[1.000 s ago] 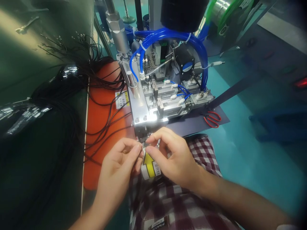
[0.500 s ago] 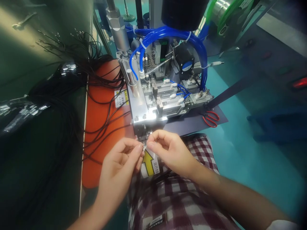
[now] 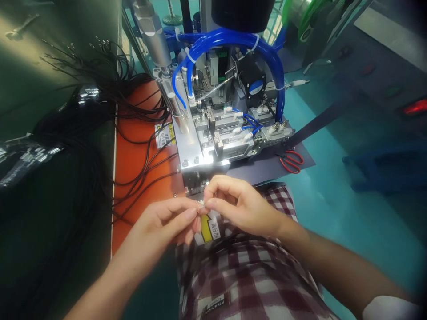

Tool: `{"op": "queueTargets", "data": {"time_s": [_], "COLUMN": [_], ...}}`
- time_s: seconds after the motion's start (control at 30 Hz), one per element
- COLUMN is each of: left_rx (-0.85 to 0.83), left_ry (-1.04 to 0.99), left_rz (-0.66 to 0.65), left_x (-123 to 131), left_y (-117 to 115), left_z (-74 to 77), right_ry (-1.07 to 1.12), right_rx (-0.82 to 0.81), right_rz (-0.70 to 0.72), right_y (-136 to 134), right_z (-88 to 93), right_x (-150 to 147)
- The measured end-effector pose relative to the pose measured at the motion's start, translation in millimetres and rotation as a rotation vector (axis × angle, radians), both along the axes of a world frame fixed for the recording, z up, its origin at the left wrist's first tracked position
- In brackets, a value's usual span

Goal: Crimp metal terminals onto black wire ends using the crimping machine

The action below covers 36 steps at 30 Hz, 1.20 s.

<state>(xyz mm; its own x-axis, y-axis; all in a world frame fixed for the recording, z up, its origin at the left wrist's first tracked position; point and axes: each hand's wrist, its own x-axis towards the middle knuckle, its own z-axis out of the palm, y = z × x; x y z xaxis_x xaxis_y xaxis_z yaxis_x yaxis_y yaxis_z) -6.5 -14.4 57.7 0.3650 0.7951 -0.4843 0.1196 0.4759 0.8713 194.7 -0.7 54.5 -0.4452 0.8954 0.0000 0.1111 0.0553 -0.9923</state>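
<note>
In the head view, our only one, we take the yellow arrow label (image 3: 207, 231) as our landmark. Just beyond its tip, our fingertips come together around a fine, pale piece (image 3: 200, 205), too small and too covered for us to say what it is. Our left hand (image 3: 170, 222), to the left of the label, appears to pinch it between thumb and forefinger, the other fingers curled beneath. Our right hand (image 3: 236, 202), to the right of the label, has its thumb and forefinger drawn close at the piece's other side; whether they grip it or only touch it, we cannot tell.

To handle it well, we would make the left pinch the steady one and leave the fine adjusting to the right, pressing lightly, since something this thin may bend or slip. Angling our fingertips apart a little would let us see more of the piece. The machine (image 3: 188, 146) stands beyond the label, so we should mind our knuckles against its front. The black cables (image 3: 142, 111) trail over the orange mat (image 3: 133, 158) to the label's left, where our left forearm could snag them.
</note>
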Motion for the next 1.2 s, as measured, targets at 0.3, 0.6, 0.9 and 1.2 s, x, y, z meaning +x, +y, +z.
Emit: {"op": "queueTargets", "data": {"time_s": [0.3,0.6,0.9,1.2], "left_rx": [0.204,0.294,0.281,0.321], "left_ry": [0.233,0.294,0.264,0.292], "left_rz": [-0.100,-0.027,0.002,-0.011], "left_x": [6,10,8,11], "left_y": [-5,-9,-11,-14], "left_z": [6.3,-0.2,-0.1,-0.8], "right_ry": [-0.185,-0.221,-0.121,-0.109], "right_rx": [0.247,0.223,-0.170,-0.247], "right_rz": [0.193,0.155,0.006,0.149], "right_y": [8,8,4,10], "right_z": [9.9,3.0,0.6,2.3], "right_x": [14,7,9,12]}}
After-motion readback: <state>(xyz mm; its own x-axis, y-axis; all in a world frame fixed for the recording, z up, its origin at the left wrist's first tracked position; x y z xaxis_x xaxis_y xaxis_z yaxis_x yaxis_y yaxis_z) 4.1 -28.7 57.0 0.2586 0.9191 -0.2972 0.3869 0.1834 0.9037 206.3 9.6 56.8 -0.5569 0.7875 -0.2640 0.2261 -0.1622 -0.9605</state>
